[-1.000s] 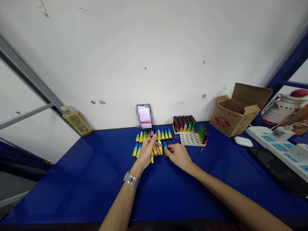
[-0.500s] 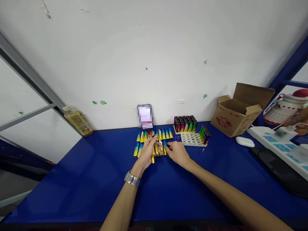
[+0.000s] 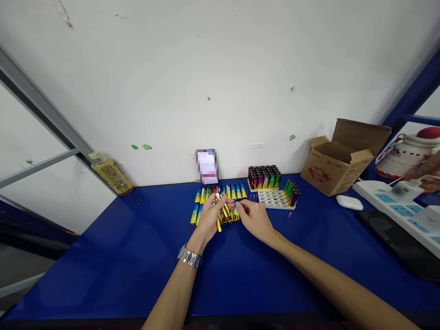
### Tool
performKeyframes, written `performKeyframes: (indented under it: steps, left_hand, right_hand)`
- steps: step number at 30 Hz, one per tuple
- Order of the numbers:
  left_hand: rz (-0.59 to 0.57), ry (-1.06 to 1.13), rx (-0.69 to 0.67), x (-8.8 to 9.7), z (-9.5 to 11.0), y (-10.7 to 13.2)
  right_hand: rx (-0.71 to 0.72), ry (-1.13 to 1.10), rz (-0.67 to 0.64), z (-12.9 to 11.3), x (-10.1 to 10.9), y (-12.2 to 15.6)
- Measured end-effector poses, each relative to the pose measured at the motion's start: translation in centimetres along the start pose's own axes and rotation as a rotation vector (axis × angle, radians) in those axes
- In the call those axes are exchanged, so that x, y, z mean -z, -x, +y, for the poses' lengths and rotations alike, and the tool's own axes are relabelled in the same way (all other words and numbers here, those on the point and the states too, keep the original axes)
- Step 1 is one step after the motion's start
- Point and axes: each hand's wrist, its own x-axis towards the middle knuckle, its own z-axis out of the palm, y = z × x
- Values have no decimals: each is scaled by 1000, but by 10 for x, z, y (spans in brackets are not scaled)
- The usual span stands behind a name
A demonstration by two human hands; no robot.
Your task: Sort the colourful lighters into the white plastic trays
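My left hand, with a metal watch on its wrist, is closed around gold batteries that jut out past the fingers. My right hand pinches a blue-ended battery between thumb and finger, close to the left fingertips; most of that battery is hidden. Beneath and behind both hands, blue-and-yellow batteries lie side by side in two rows on the blue table. The left hand covers part of these rows.
Behind the rows a phone leans on the wall. To the right are a white tray partly filled with upright batteries, and a full block of multicoloured batteries. Farther right stand an open cardboard box, white case and power strip. A bottle leans left.
My right fingertips have risen slightly from the near row, closer to the left hand, with the blue-ended battery. The gold batteries in my left hand have tilted and show more clearly.
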Motion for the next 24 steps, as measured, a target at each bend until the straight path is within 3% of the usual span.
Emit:
performKeyframes:
  steps: [8, 15, 20, 24]
  left_hand:
    - [-63, 32, 48, -4, -4, 1]
    - [86, 60, 27, -1, -3, -3]
    - [-27, 49, -28, -1, -1, 0]
    - [-68, 104, 58, -3, 2, 1]
  right_hand:
    - [61, -81, -147, -8, 1, 4]
    - [-203, 161, -94, 9, 11, 7]
    - [-223, 272, -207, 12, 14, 8]
    - [-240, 352, -252, 8, 11, 5]
